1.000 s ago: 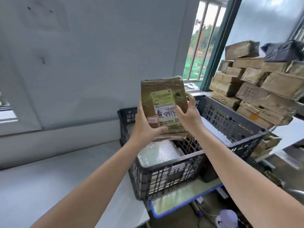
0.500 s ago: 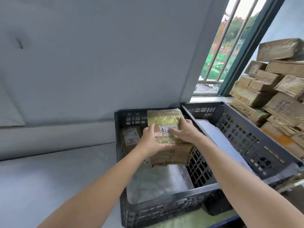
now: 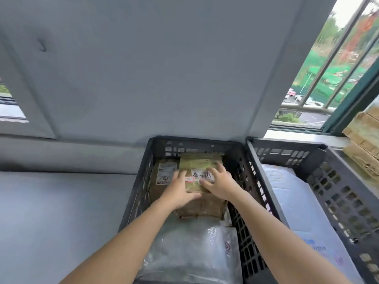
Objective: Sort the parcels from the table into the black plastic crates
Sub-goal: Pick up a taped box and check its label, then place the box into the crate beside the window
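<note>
Parcel (image 3: 200, 163) sits on another box (image 3: 203, 208) at the 12 o'clock end of the left crate (image 3: 196, 140), long axis running 12 to 6. Left grip (image 3: 180, 189) and right grip (image 3: 220, 184) both rest on its near half, fingers spread flat, nothing clutched. Crate walls crowd it at 12 and 3, a labelled parcel (image 3: 164, 175) at 9, so I reckon hands only clear up and back toward 6.

Outstretched arms; left hand (image 3: 180, 191), right hand (image 3: 220, 184) palms down
</note>
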The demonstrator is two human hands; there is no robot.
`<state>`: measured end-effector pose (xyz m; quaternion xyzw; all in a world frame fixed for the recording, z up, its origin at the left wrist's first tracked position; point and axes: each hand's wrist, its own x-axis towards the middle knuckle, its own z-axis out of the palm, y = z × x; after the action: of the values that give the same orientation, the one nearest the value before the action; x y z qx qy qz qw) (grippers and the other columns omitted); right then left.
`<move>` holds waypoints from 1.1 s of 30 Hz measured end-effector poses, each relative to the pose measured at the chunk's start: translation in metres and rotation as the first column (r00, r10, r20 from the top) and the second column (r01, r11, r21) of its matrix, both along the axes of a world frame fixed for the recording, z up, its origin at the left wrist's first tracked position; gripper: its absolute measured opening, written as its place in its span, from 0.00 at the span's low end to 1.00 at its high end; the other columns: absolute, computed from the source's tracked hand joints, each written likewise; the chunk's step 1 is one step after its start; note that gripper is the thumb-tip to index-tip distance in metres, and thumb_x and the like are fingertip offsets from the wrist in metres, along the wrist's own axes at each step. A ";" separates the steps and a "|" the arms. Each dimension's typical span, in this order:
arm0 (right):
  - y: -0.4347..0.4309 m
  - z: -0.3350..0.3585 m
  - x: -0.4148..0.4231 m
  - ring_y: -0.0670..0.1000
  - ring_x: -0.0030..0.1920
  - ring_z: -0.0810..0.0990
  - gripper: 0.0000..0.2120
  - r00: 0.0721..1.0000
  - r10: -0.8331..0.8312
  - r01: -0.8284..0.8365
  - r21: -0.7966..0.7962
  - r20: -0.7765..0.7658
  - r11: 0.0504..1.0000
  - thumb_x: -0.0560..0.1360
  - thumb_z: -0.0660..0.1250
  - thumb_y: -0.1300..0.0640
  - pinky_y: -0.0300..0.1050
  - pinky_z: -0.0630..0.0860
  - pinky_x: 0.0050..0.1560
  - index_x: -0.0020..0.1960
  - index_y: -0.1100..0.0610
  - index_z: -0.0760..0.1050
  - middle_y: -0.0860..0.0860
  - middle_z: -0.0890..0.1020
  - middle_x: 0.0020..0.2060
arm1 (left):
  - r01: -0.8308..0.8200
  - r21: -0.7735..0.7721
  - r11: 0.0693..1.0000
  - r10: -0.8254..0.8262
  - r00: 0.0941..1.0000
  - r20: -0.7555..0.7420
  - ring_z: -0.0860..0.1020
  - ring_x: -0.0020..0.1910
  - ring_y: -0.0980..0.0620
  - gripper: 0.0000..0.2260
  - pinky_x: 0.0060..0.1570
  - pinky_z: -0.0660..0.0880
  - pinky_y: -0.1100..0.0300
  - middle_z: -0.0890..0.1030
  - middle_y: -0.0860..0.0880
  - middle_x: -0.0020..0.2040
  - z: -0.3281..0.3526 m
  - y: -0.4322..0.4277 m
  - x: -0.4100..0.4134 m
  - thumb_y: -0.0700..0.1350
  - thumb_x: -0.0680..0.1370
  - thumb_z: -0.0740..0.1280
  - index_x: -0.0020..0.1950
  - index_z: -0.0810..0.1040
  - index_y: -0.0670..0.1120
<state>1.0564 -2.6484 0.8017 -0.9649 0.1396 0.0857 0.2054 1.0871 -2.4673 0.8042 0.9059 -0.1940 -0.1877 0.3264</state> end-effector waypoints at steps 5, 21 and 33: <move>-0.010 -0.008 -0.004 0.59 0.78 0.52 0.31 0.995 0.036 -0.036 0.007 0.092 0.999 0.76 0.60 0.33 0.58 0.58 0.74 0.74 0.46 0.65 0.54 0.52 0.80 | 0.093 0.074 0.993 -0.094 0.996 0.006 0.53 0.79 0.44 0.43 0.74 0.58 0.48 0.41 0.52 0.81 -0.011 -0.014 0.004 0.53 0.75 0.73 0.81 0.49 0.52; -0.020 -0.018 -0.003 0.57 0.78 0.34 0.47 0.965 0.192 -0.219 -0.149 -0.178 0.964 0.67 0.53 0.20 0.71 0.47 0.74 0.79 0.39 0.44 0.52 0.40 0.80 | 0.294 0.484 0.824 -0.337 0.942 0.001 0.34 0.78 0.43 0.40 0.75 0.40 0.36 0.32 0.51 0.80 -0.022 -0.007 0.017 0.70 0.77 0.55 0.79 0.36 0.59; 0.028 0.067 0.014 0.57 0.80 0.41 0.44 0.932 0.359 -0.326 -0.322 0.047 0.889 0.72 0.54 0.24 0.70 0.46 0.74 0.80 0.42 0.42 0.51 0.44 0.81 | -0.099 0.660 0.745 -0.227 0.892 0.390 0.37 0.79 0.41 0.40 0.74 0.43 0.36 0.39 0.48 0.81 0.074 0.055 0.003 0.72 0.77 0.50 0.81 0.38 0.55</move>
<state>1.0705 -2.6205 0.8684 -0.9976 -0.0323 0.0470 0.0405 1.0902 -2.4124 0.8780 0.9724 -0.2161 -0.0426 -0.0774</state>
